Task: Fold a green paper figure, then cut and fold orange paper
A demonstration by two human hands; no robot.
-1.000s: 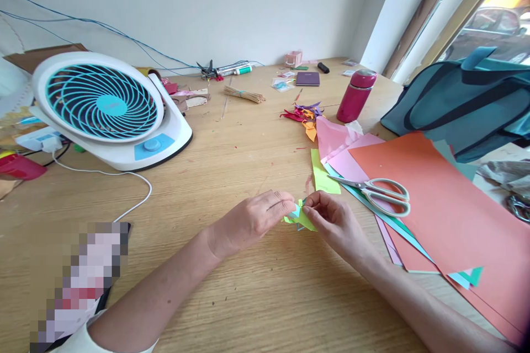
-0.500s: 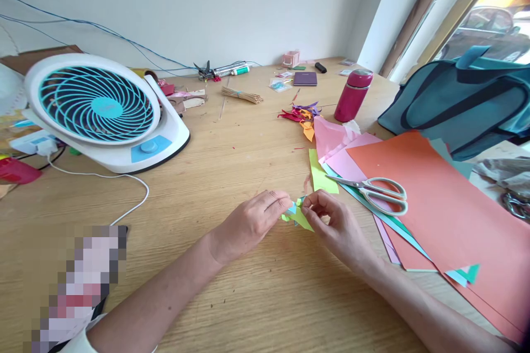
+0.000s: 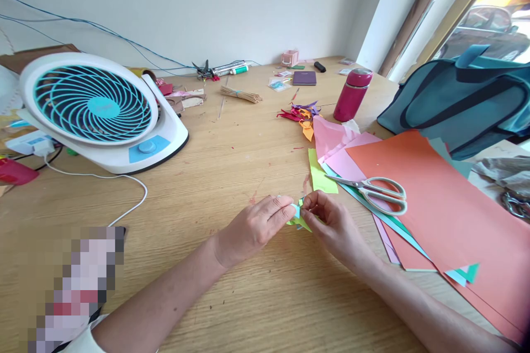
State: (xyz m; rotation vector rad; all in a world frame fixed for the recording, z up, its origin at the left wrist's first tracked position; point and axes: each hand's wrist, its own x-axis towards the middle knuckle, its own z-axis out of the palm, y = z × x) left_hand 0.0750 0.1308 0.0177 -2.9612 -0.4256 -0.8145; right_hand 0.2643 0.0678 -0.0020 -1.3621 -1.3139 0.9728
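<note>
Both hands meet low over the wooden table, their fingertips pinching small pieces of coloured paper. My left hand is closed on a light blue paper piece. Thumb and forefinger of my right hand are pressed together at the right edge of the same small bunch. Yellow-green paper sticks out below and between the fingers. Just beyond the hands lies a flat yellow-green paper strip. Scissors with white handles rest on the paper sheets to the right. The fingers partly cover the small pieces.
Large orange sheets overlap pink and green paper on the right. Behind stand a magenta bottle and a teal bag. Colourful paper scraps lie mid-table, near a stick bundle. A white fan stands left.
My left hand has shifted slightly right, and its fingers now cover more of the paper bunch. My right hand stays nearly in place, still pinching.
</note>
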